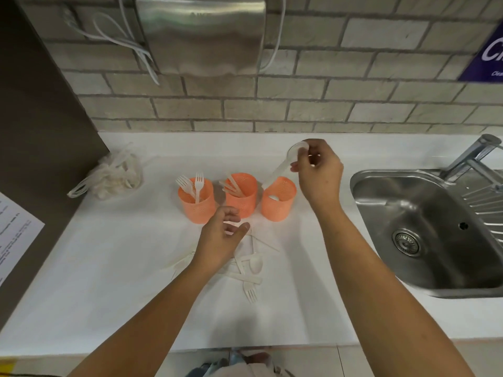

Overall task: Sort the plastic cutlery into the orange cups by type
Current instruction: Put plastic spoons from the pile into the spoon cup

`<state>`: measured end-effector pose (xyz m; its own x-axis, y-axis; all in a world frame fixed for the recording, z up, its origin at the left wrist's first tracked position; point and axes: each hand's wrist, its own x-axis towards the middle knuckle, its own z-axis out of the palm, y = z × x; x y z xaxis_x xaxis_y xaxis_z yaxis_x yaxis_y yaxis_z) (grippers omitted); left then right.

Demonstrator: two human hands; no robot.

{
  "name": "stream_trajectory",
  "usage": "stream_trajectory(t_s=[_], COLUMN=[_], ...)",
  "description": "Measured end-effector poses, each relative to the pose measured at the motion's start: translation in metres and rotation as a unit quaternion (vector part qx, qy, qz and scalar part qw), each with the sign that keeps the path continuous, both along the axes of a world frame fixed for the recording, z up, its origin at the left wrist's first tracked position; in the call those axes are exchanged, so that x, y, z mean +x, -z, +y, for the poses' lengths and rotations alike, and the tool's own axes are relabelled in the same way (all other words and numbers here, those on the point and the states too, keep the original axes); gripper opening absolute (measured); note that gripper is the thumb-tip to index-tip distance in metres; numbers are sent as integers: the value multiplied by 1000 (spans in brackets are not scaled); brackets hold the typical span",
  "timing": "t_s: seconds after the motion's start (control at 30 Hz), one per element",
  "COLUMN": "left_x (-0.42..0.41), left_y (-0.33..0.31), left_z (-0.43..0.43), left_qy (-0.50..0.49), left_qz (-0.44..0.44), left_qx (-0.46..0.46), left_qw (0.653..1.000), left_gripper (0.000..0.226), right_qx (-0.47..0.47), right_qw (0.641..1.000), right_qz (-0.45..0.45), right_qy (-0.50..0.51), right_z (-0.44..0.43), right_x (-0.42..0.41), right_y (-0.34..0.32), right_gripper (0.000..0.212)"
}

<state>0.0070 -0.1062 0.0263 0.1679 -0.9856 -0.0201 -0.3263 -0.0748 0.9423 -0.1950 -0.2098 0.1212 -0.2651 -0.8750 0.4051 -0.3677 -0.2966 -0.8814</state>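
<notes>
Three orange cups stand in a row on the white counter. The left cup holds forks, the middle cup holds knives, and the right cup has a spoon inside. My right hand pinches a white plastic spoon by its bowl end, with the handle tip at the right cup's rim. My left hand hovers with loosely curled fingers and holds nothing, above a loose pile of white cutlery in front of the cups.
A steel sink with a tap lies to the right. A plastic bag with more cutlery sits at the back left. A paper sheet lies at the left, and a metal dispenser hangs on the brick wall.
</notes>
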Motion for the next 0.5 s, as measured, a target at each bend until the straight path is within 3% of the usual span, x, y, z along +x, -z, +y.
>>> stream_trajectory(t_s=[0.27,0.4,0.5], left_x=[4,5,9], left_y=[12,11,10], left_z=[10,14,18], left_qy=[22,25,20], left_qz=[-103,-111,-109], left_qx=[36,42,44], left_qw=[994,993,993], left_gripper=[29,32,31], right_qx=[38,110,60], right_qw=[982,958,948], right_qz=[181,246,298], right_qy=[-27,-101,-97], right_z=[-28,-20,-5], right_x=[-11,-6,-2], right_y=[40,52,53], right_gripper=[13,31,36])
